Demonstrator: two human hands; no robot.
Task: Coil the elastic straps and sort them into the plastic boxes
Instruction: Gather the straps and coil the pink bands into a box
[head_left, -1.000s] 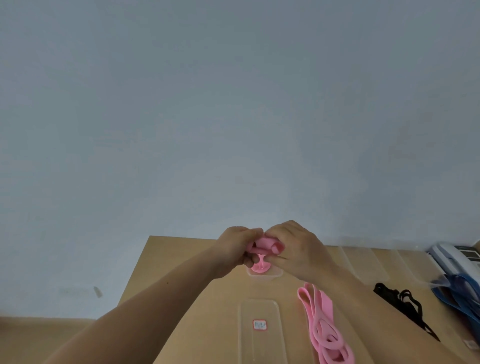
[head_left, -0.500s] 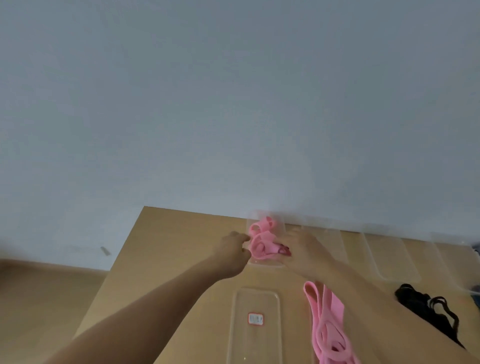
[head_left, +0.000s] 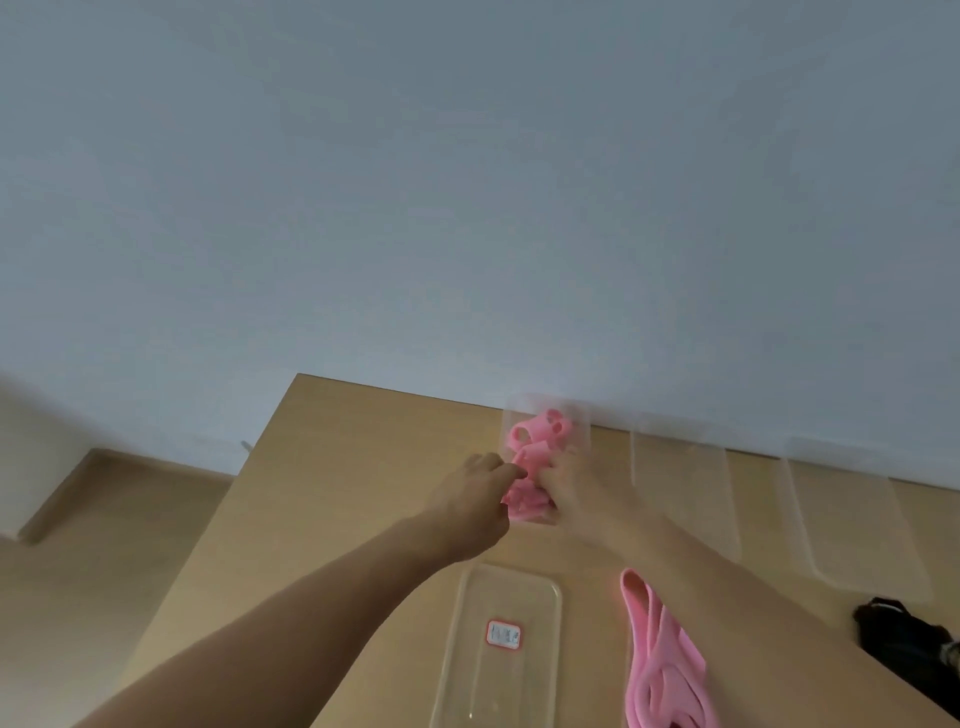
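Head view. In the lower half of the frame we see a wooden table (head_left: 337, 467) set against a pale wall (head_left: 467, 182), with a strip of floor (head_left: 104, 545) at lower left. Both forearms reach from the bottom edge toward the centre of the frame.

The left hand (head_left: 480, 480) has its fingers curled, and its thumb and forefinger pinch the left edge of a coiled strap (head_left: 527, 501), pink in colour. The right hand (head_left: 576, 499) touches the right side of the same strap. It is smeared by motion, so we cannot tell whether it grasps the strap or has let go.

The coiled strap sits in the near end of a clear box (head_left: 586, 421) just above the centre of the frame. More pink coils (head_left: 543, 428) lie in the far end of that box.

To the right, two more boxes (head_left: 680, 483) stand side by side along the wall. At lower centre lies a flat clear plastic piece (head_left: 550, 675) with a red-edged label (head_left: 504, 634); we cannot tell whether it is a lid or a shallow box.

Loose pink straps (head_left: 660, 670) lie on the table at lower right, partly under the right forearm. Black straps (head_left: 904, 649) lie at the right edge
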